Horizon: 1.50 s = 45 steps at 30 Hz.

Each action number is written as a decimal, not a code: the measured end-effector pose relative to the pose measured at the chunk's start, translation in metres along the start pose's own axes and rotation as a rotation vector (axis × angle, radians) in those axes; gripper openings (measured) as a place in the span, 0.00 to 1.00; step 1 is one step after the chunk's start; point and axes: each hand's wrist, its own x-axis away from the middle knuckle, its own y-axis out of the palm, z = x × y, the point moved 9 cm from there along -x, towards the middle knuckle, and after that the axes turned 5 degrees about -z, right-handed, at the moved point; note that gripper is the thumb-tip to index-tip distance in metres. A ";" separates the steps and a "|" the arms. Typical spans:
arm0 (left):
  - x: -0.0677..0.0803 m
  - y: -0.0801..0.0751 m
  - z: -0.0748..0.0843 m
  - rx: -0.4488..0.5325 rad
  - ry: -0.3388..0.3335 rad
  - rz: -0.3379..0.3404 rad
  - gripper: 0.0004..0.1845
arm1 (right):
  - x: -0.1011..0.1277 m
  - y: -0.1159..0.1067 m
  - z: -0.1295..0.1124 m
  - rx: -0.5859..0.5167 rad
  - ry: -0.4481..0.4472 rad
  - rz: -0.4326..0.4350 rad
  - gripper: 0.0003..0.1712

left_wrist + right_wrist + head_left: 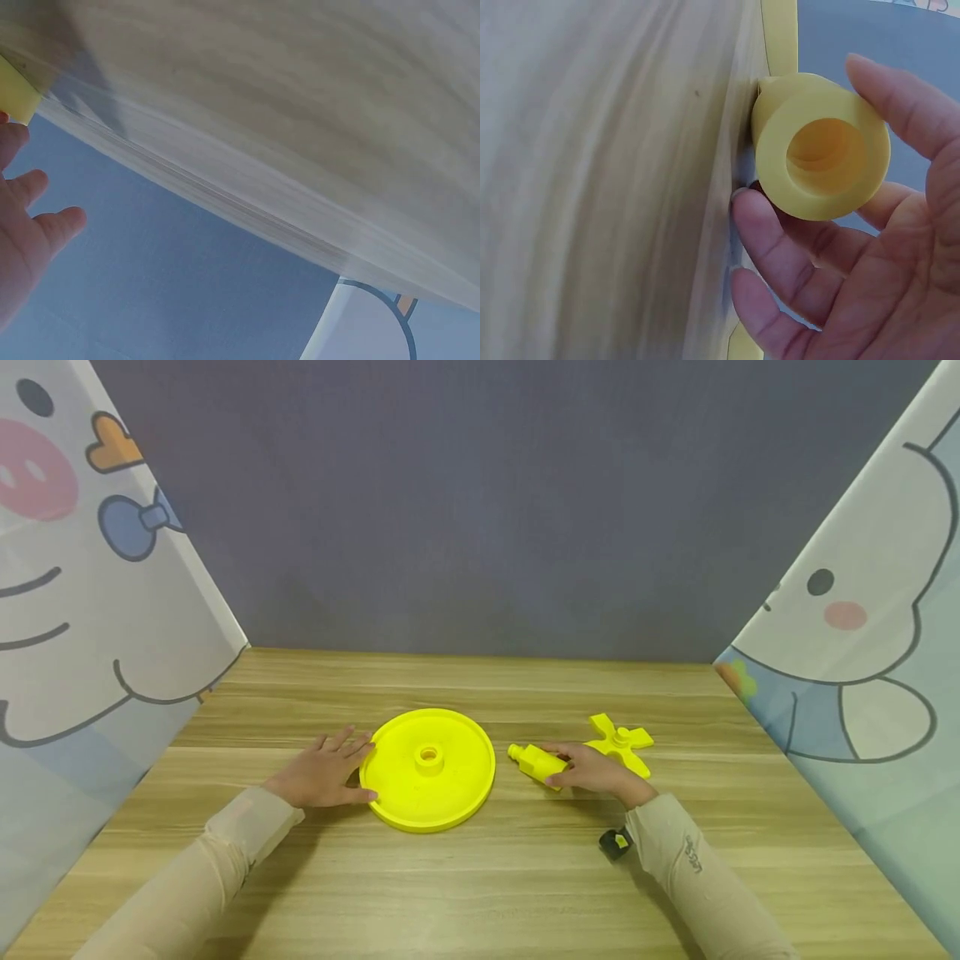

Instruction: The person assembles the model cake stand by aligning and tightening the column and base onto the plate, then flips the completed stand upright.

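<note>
A round yellow dish-like disc with a raised rim and a hollow hub at its centre lies on the table. My left hand touches its left rim with spread fingers. A yellow bottle-shaped piece with a narrow neck lies on its side to the right of the disc. My right hand pinches its wide end between thumb and fingers. The right wrist view shows the round open hole in the end of this hollow piece. In the left wrist view, part of the left hand shows near a yellow edge.
Just behind the right hand lies a yellow four-armed cross piece with a central knob. The wooden table ends at a dark grey back panel. Cartoon-printed panels stand on both sides. A black wrist device hangs under the right sleeve.
</note>
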 end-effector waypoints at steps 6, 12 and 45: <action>0.002 -0.002 0.000 -0.005 -0.004 -0.007 0.48 | -0.003 0.001 0.002 -0.014 0.036 0.015 0.37; 0.002 -0.003 0.002 -0.014 0.009 -0.005 0.47 | -0.003 0.000 0.003 -0.011 0.060 0.038 0.36; -0.002 0.000 0.001 0.016 -0.012 -0.031 0.47 | -0.009 -0.023 -0.004 -0.340 0.027 0.289 0.27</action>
